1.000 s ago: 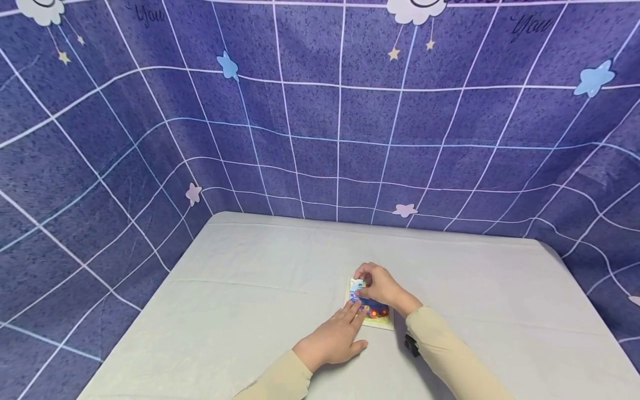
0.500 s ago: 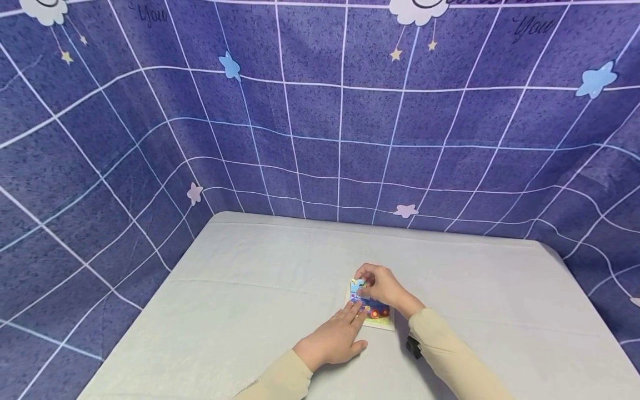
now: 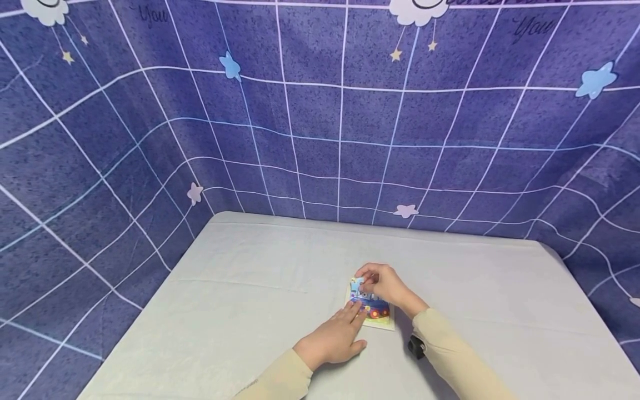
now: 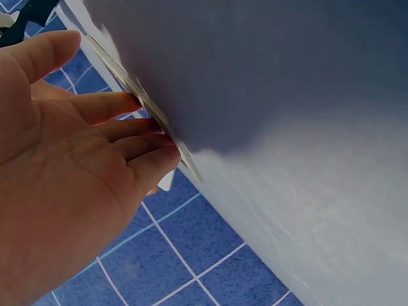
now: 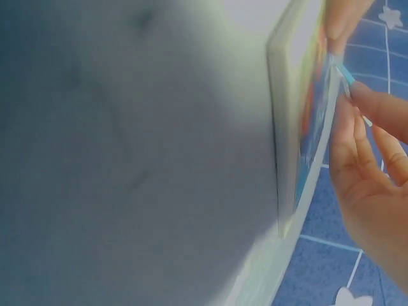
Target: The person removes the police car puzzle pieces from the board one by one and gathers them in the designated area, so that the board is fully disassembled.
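Note:
A small jigsaw puzzle board (image 3: 385, 321) with a pale rim and a colourful vehicle picture lies on the white table. My left hand (image 3: 332, 340) rests its outstretched fingers on the board's near left part; in the left wrist view those fingertips (image 4: 167, 156) touch it by its edge. Over the board's far part, my right hand (image 3: 387, 286) pinches a light-blue puzzle piece (image 3: 355, 284) between thumb and fingers. From the right wrist view, this thin piece (image 5: 346, 74) stands tilted up off the board (image 5: 285, 127). The right fingers cover part of the picture.
The white-covered table (image 3: 250, 294) spreads around the board on all sides. A purple-blue grid-patterned curtain (image 3: 310, 139) stands behind the table and along its sides. Under the right sleeve sits a black wrist device (image 3: 416, 346).
My right hand has drawn slightly to the right and tilted the light-blue piece, so more of the picture beneath shows. The left hand stays where it was.

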A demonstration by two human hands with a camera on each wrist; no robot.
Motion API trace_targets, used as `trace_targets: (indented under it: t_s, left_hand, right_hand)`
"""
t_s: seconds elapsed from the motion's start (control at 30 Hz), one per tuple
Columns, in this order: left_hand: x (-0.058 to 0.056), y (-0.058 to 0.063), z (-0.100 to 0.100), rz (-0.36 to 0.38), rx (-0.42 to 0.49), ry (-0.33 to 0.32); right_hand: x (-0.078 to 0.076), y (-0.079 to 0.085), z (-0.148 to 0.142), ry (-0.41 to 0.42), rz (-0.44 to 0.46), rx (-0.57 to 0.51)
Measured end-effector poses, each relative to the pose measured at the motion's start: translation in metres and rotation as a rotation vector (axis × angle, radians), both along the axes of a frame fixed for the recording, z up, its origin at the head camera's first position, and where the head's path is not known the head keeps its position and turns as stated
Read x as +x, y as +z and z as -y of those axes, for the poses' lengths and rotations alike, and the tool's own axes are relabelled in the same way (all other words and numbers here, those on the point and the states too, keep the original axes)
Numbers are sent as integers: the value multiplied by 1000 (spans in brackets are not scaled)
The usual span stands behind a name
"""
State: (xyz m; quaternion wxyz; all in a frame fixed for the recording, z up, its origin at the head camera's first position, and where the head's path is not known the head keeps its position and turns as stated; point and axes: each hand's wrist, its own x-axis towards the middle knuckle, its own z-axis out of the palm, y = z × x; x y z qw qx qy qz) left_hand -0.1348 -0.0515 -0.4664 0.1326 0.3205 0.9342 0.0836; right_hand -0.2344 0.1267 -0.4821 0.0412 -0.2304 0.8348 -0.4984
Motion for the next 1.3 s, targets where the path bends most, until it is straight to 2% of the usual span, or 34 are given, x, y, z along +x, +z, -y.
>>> trace_targets:
  t_s: [0.17,0.37,0.67,1.0,1.3]
  left_hand:
    - [1,0,0,-2,-6,5]
    - [1,0,0,5,-3,8]
    - [2,-2,0,4,8,8]
    - [3,2,1,4,16,-3]
    - [3,5,0,10,11,3]
  right_hand:
    - [-3,2,-12,-30,-3,-42]
    - [-6,8,-31,-107,75,-50]
    - [-5,15,-66,-149,114,-52]
    - [-4,9,-93,-193,160,-44]
    - [-3,2,-98,-210,175,-8]
